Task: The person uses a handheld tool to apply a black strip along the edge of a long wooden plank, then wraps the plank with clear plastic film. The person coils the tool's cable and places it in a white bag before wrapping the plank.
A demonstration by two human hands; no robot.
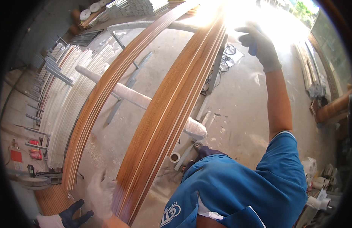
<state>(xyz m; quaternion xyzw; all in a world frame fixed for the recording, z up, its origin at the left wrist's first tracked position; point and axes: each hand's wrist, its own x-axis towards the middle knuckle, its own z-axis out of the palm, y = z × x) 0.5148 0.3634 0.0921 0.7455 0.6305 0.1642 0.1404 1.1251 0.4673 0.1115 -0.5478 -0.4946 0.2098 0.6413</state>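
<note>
Two long brown wood-grain panels (160, 110) with pale grooves lie side by side across padded supports, running away from me. Farther left lies another long ribbed brown strip (103, 87), apart from them. My left hand (101, 195), in a whitish glove, is beside the near end of the panels; motion smears its fingers, and whether it touches the wood is unclear. My right hand (259, 47) is raised off to the right of the panels, its gloved fingers apart and a blue patch showing on the palm side. Nothing held is visible in it.
A co-worker's gloved hand (71, 216) with dark fingers reaches in at lower left. A wrapped support bar (132, 95) crosses under the panels. White profiles (75, 98) fill a rack at left. Black cables (225, 62) and a tape roll (175, 157) lie on the floor.
</note>
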